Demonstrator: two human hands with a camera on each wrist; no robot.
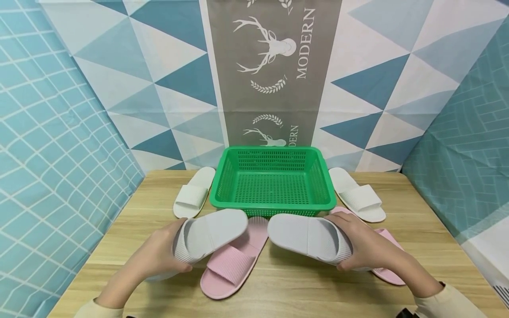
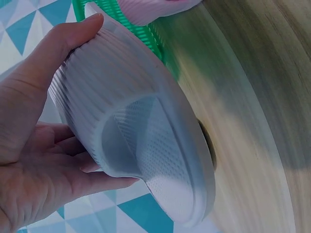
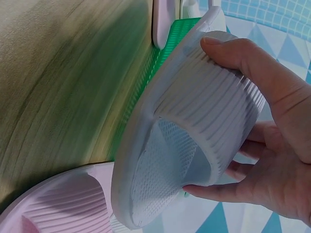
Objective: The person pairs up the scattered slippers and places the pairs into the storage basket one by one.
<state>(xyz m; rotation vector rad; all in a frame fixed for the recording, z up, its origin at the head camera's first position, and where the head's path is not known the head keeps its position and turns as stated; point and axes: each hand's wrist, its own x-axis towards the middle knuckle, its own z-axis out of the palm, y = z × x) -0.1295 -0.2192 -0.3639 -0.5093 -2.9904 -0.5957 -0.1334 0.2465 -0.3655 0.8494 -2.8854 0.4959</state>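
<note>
My left hand (image 1: 161,249) grips a light grey slipper (image 1: 224,227) by its ribbed strap. In the left wrist view, the thumb lies across that strap (image 2: 112,73) and the other fingers are on its far side. The matching light grey slipper (image 1: 292,232) is held the same way by my right hand (image 1: 363,243). Both are tilted and raised over the table, their heels pointing inward. A pink slipper (image 1: 232,265) lies partly behind the left grey one. Another pink slipper (image 1: 389,277) is largely hidden under my right hand and forearm.
A green plastic basket (image 1: 272,206) stands at the back middle of the wooden table (image 1: 290,291), with nothing inside. One white slipper (image 1: 192,196) lies left of it, another white slipper (image 1: 359,198) right of it. Patterned cloth walls (image 1: 175,88) enclose the back and sides.
</note>
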